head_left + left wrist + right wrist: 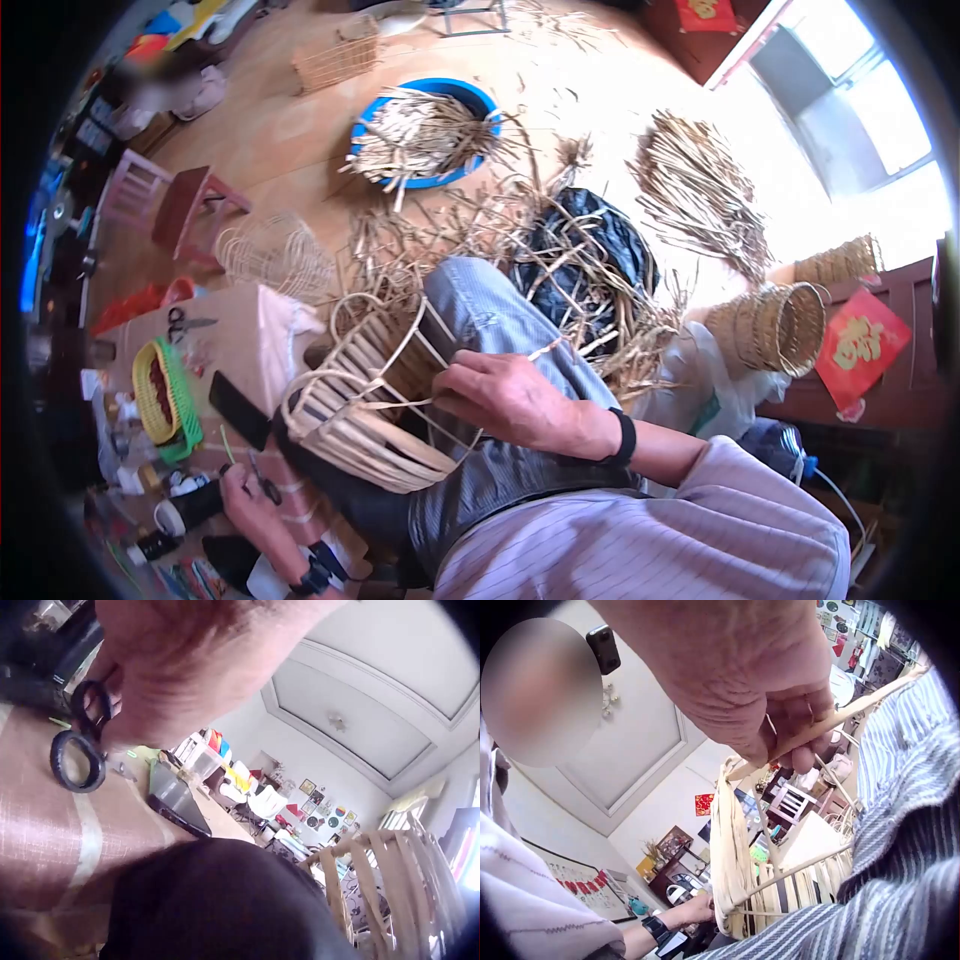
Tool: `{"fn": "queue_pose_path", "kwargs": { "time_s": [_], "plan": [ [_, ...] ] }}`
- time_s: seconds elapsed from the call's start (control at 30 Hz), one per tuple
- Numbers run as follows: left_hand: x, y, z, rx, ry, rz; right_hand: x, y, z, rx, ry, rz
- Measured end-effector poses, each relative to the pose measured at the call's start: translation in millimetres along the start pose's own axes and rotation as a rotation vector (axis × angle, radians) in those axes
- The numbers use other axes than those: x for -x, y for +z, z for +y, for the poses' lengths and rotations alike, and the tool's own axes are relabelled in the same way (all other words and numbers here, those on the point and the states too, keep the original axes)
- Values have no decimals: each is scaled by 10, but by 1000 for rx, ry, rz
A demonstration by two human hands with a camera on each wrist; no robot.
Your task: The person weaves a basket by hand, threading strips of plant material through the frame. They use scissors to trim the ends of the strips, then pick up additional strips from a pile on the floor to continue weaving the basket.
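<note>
The right hand [505,398] rests knuckles-up on the lap with the wrist bent. Its thumb and fingers pinch a flat weaving strip [840,716], with the half-woven basket [350,425] just beside the grip. The left hand [250,503] reaches low and outward, its fingers curled and apparently hooked into the black scissors [79,746], which lie under it on the tabletop [45,825].

half-woven basket [360,420]: pale straw throughout, open ribbed weave. strip [840,720]: same pale tan. scissors [86,733]: black handles. trouser leg [500,310]: blue-grey, fine stripe. sleeve [700,540]: pale lilac, thin dark stripes. wristband [626,437]: black. basin [440,85]: bright blue rim. plastic bag [600,240]: glossy black. small basket [140,400]: yellow, green edge. paper hanging [860,345]: red, gold character. worktop [305,500]: red-brown, pale brick-like lines. stool [130,190]: pink. floor [280,130]: orange-tan.
</note>
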State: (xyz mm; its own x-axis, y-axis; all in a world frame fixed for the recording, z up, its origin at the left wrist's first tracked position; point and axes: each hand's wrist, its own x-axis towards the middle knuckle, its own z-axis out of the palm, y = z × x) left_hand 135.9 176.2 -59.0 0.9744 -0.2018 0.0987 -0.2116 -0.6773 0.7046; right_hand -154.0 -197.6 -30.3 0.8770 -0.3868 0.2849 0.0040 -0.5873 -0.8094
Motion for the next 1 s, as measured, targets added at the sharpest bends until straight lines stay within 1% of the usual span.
{"fn": "queue_pose_path", "kwargs": {
  "time_s": [0.03, 0.07, 0.17, 0.23, 0.27, 0.37, 0.47, 0.5, 0.57, 0.67, 0.77, 0.87, 0.9, 0.97, 1.0],
  "plan": [
    [118, 3, 381, -286, 209, -55, 11, 0, 8, -8, 9, 1],
    [265, 66, 775, -196, 272, -28, 28, 2, 13, -20, 16, -1],
    [707, 284, 1711, -177, 671, -46, 70, 7, 34, -51, 34, -25],
    [892, 509, 2136, -141, 768, -136, 106, 14, 53, -72, 37, -32],
    [906, 588, 2187, -157, 764, -192, 134, 12, 63, -82, 41, -33],
    [925, 820, 2312, -275, 591, -276, 211, 6, 96, -94, 39, -43],
    [818, 863, 2155, -265, 438, -325, 275, -16, 155, -82, 25, -21],
    [772, 868, 2071, -169, 376, -334, 292, -13, 178, -92, 21, -17],
    [685, 870, 1965, -61, 363, -371, 314, -31, 203, -109, 23, -23],
    [639, 842, 1939, -81, 328, -444, 318, -114, 196, -114, 22, -62],
    [618, 838, 1848, 46, 260, -471, 369, -239, 203, -133, 31, -120],
    [616, 830, 1852, 3, 332, -473, 474, -401, 255, -200, 2, -103],
    [630, 837, 1856, -38, 365, -446, 524, -476, 318, -202, 18, -87],
    [684, 866, 1851, -119, 429, -391, 675, -648, 581, -204, 49, -56],
    [718, 884, 1877, -147, 428, -361, 796, -702, 822, -198, 136, -7]
  ]
}}
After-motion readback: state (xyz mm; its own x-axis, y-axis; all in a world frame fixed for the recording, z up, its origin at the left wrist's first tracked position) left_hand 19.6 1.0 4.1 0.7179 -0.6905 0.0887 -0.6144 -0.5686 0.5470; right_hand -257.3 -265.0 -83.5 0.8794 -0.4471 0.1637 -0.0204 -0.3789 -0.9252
